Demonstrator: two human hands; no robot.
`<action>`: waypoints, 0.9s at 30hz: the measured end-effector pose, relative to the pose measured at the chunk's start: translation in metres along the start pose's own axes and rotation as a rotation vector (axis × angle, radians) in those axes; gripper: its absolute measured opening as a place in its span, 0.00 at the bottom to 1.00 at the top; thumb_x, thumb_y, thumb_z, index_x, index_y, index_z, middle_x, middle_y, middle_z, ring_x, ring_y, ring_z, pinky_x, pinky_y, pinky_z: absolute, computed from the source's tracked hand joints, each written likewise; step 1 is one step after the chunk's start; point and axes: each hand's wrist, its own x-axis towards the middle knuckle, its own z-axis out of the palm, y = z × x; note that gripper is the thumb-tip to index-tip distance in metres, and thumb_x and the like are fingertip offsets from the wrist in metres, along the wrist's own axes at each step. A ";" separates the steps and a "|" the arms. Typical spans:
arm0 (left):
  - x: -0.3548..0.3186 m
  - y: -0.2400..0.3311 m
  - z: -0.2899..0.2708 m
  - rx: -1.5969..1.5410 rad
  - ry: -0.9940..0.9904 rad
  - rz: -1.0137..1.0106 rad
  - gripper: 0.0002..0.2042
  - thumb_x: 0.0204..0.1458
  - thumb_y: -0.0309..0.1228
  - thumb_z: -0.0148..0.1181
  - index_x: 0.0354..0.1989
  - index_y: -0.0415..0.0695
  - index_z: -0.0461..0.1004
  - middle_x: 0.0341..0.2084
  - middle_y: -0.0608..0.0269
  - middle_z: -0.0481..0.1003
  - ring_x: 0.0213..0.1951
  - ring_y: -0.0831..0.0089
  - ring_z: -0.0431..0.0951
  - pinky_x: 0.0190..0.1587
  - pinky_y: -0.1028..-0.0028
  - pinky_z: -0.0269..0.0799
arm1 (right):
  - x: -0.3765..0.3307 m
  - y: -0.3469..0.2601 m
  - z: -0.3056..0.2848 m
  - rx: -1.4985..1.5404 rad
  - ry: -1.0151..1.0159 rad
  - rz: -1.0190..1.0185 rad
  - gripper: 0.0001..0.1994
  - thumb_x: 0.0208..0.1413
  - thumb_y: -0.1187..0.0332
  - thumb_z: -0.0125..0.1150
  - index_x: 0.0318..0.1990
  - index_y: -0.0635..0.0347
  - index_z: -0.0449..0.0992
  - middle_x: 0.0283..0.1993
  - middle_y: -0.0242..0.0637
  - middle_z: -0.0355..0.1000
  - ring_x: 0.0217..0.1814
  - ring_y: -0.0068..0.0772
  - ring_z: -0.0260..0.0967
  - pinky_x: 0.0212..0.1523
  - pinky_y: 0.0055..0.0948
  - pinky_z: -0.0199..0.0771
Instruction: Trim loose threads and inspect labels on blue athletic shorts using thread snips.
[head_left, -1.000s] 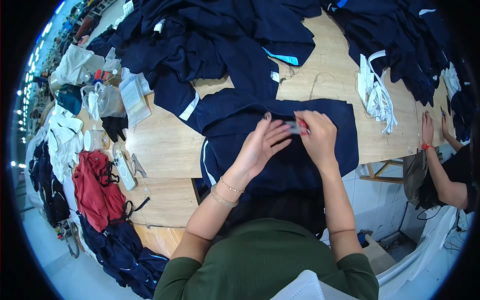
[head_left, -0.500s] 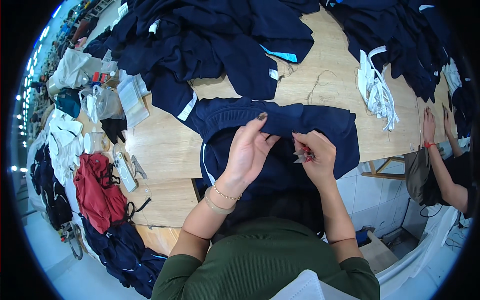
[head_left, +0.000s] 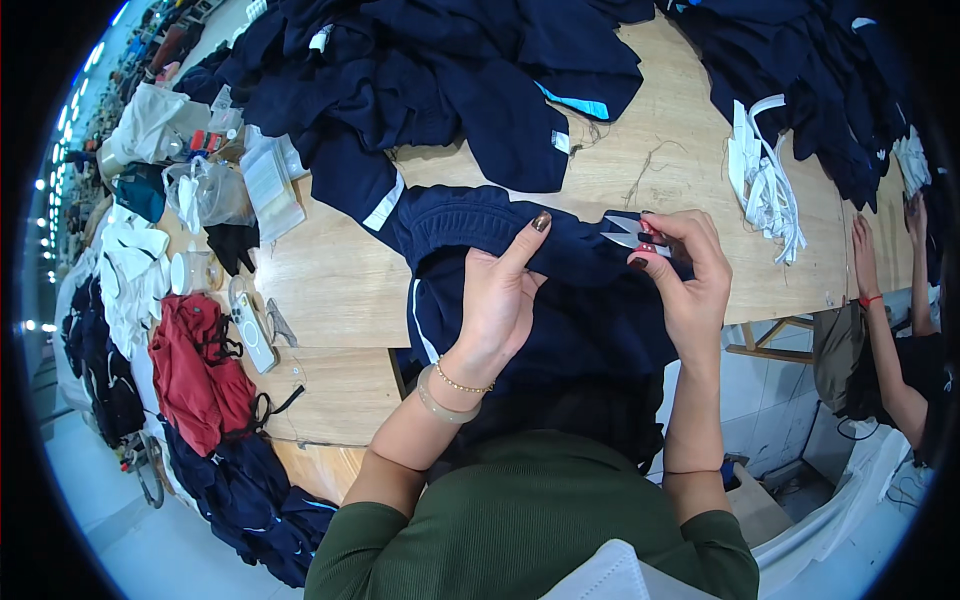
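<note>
Navy trousers point(head_left: 590, 310) with a gathered elastic waistband and white side piping lie across the table edge in front of me. My left hand point(head_left: 505, 290) grips their upper part, thumb laid over the cloth and the other fingers partly hidden by it. In my right hand point(head_left: 695, 285) is a pair of thread snips point(head_left: 640, 238) with red handles. Their two pointed blades are spread apart and point left, just over the navy cloth, to the right of my left hand.
Heaped navy garments point(head_left: 400, 90) cover the far table. White strips point(head_left: 762, 185) hang together at right, near a co-worker's hands point(head_left: 866, 260). On the left are a phone point(head_left: 252, 335), a red cloth bag point(head_left: 198, 375), plastic bags point(head_left: 205, 190) and white cloth point(head_left: 133, 270).
My right hand has moved right and up, and the snips' blades have swung up and now show spread. My left hand remains on the trousers, whose right part has shifted and folded.
</note>
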 end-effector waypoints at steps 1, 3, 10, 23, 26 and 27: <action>0.000 0.000 0.000 -0.002 0.007 0.022 0.06 0.59 0.26 0.60 0.41 0.39 0.75 0.37 0.64 0.79 0.41 0.76 0.79 0.47 0.71 0.74 | 0.001 0.000 0.000 -0.001 0.000 0.000 0.13 0.46 0.72 0.71 0.40 0.65 0.78 0.33 0.34 0.72 0.36 0.29 0.66 0.37 0.24 0.65; -0.001 -0.001 -0.001 -0.006 0.014 0.045 0.05 0.58 0.26 0.61 0.40 0.39 0.76 0.37 0.65 0.79 0.41 0.77 0.79 0.46 0.72 0.73 | 0.002 0.001 0.001 -0.036 0.003 -0.039 0.11 0.45 0.73 0.71 0.36 0.64 0.80 0.32 0.34 0.73 0.35 0.32 0.66 0.37 0.26 0.66; -0.008 0.009 0.003 -0.002 0.071 -0.081 0.05 0.59 0.28 0.60 0.38 0.40 0.78 0.36 0.66 0.80 0.40 0.78 0.79 0.45 0.75 0.72 | 0.009 0.000 0.004 -0.163 -0.014 -0.196 0.11 0.43 0.70 0.72 0.36 0.60 0.81 0.33 0.33 0.74 0.38 0.34 0.65 0.38 0.29 0.66; -0.010 0.015 -0.001 -0.039 0.016 -0.212 0.06 0.60 0.31 0.59 0.41 0.45 0.79 0.40 0.67 0.80 0.46 0.75 0.79 0.56 0.63 0.67 | 0.014 0.000 0.014 -0.227 -0.011 -0.317 0.14 0.38 0.68 0.73 0.36 0.58 0.82 0.33 0.31 0.74 0.37 0.34 0.65 0.37 0.30 0.66; -0.008 0.015 -0.001 -0.067 0.006 -0.199 0.07 0.61 0.31 0.57 0.41 0.44 0.79 0.41 0.67 0.80 0.46 0.75 0.79 0.57 0.63 0.68 | 0.014 0.002 0.011 -0.198 0.003 -0.297 0.13 0.39 0.68 0.73 0.36 0.58 0.82 0.33 0.32 0.74 0.37 0.34 0.65 0.37 0.29 0.66; -0.008 0.016 -0.001 -0.066 0.007 -0.198 0.07 0.61 0.31 0.57 0.41 0.44 0.79 0.41 0.67 0.80 0.46 0.75 0.79 0.57 0.63 0.68 | 0.015 0.003 0.010 -0.177 0.018 -0.277 0.13 0.40 0.69 0.73 0.36 0.59 0.82 0.33 0.32 0.74 0.38 0.34 0.65 0.37 0.29 0.67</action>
